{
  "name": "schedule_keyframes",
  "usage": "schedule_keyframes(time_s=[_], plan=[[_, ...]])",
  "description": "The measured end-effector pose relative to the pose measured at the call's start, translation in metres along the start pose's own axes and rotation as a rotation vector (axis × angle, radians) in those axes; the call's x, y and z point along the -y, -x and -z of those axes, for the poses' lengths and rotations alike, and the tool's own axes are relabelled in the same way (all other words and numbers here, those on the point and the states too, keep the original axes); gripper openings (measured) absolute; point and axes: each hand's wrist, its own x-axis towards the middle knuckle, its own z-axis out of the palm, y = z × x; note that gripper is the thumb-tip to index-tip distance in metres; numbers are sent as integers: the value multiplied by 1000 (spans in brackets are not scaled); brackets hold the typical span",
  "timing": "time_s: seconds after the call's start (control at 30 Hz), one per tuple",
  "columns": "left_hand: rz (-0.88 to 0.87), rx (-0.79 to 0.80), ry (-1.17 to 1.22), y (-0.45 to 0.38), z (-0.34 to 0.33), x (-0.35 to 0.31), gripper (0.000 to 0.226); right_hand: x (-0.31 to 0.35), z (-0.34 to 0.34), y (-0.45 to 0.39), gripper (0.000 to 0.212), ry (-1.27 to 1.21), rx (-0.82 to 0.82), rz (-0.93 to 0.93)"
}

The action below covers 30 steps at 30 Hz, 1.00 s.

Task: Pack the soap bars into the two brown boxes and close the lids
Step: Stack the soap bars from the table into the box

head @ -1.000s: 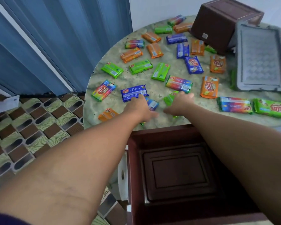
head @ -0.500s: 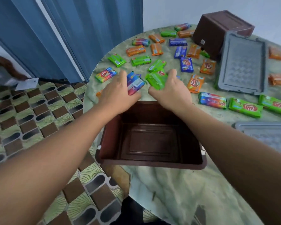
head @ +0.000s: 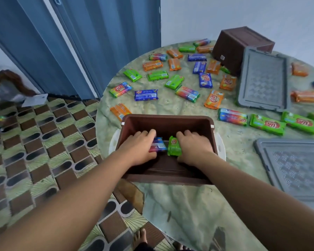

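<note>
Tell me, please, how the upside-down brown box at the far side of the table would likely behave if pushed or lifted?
The upside-down brown box looks like rigid moulded plastic, so it should keep its shape. It probably holds nothing, so it is likely light. It already sits tilted against a grey lid, so a push may shift or tip it.

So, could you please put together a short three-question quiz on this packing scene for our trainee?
1. True or false: both hands are inside the near brown box.
2. Which bar does the right hand hold: (a) orange, (b) green, (c) blue?
3. Fill in: the far brown box stands ____ side up.

Key:
1. True; the left hand keeps a grip on a blue-and-rainbow soap bar there too.
2. (b), the green soap bar.
3. Bottom; it is overturned beside a grey lid.
</note>
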Motion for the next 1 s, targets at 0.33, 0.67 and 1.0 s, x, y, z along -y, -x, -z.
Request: schedule_keyframes(time_s=[0.33,0.67,1.0], plan=[[7,-22,91,-14,-21,3,33,3,-6,-13,72,44,118,-23],[98,-1,250,-19,-21,0,28,5,-3,-13,69,46,130,-30],[33,-88,61,-16,-25,4,61,5,-3,-12,72,40,135,-37]])
